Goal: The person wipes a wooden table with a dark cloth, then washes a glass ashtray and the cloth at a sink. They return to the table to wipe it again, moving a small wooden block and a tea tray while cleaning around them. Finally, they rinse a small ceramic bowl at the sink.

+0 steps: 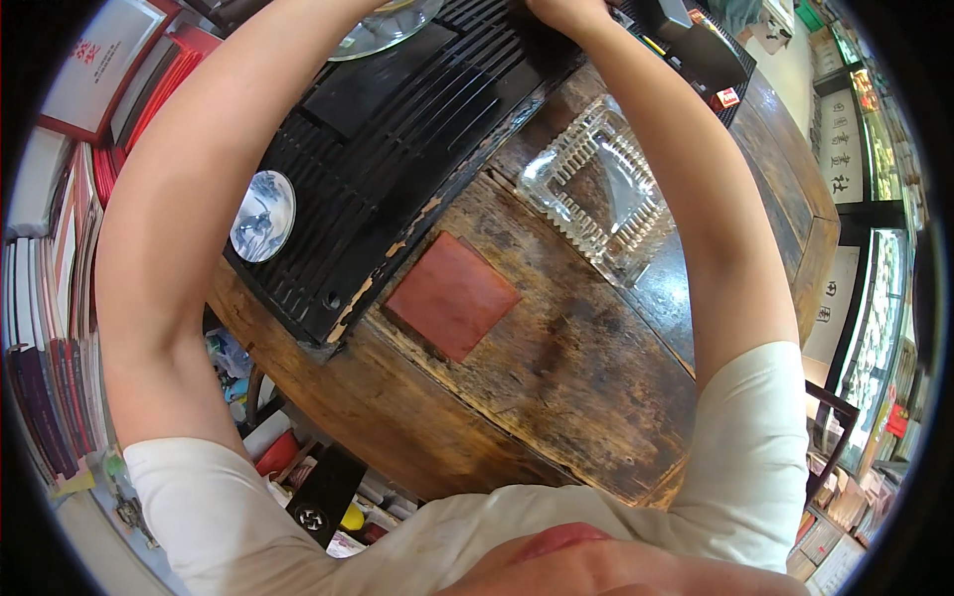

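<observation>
Both my bare arms stretch forward over a black slatted tea tray (383,114) on a wooden table. The left forearm runs out at the top edge beside a round clear glass dish or lid (402,30), which is partly cut off; the left hand itself is out of the picture. Only the back part of my right hand (568,12) shows at the top edge, above the tray's far side, with its fingers hidden. A blue-and-white bowl (263,217) sits on the tray's left part, next to my left forearm.
A reddish-brown square pad (454,296) lies on the worn wooden table (596,382). Near my right forearm stands a square, ridged clear glass ashtray (596,184). A small red-and-white box (724,99) is at the far right. Books (50,397) line the left side.
</observation>
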